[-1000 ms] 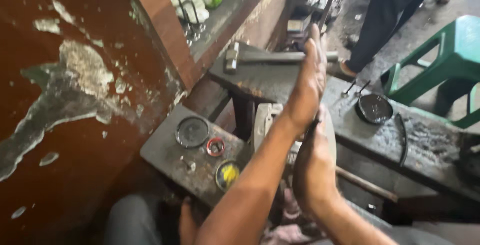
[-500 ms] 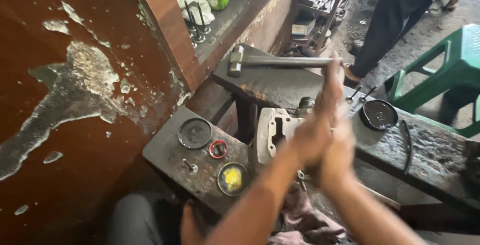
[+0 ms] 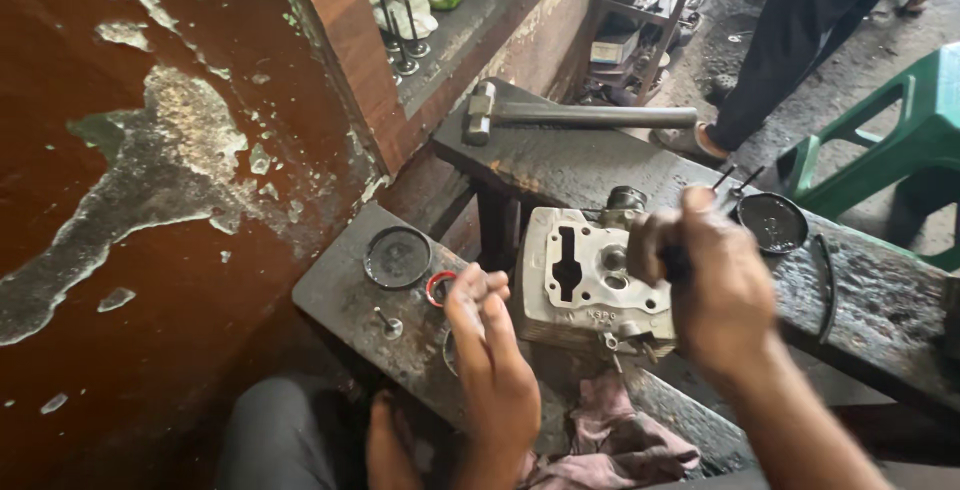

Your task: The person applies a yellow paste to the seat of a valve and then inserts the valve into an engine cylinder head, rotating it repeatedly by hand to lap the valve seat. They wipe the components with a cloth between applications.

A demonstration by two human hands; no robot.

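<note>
Right hand point(image 3: 725, 285) is wrapped around a dark stick tool point(image 3: 672, 262), pressing it down into the metal engine head point(image 3: 590, 285) sitting on the bench just under and left of it. Left hand point(image 3: 490, 350) hangs loose and half open just left of the head, holding nothing. I'd say keep the stick dead upright and steady the head with that free hand.

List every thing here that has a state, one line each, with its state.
Left hand: open, fingers curled, empty, above the bench.
Right hand: closed on a dark tool.
Cylinder head: lying on the bench, ports facing up.
Hammer: lying flat, untouched.
Round lid: flat on the bench.
</note>
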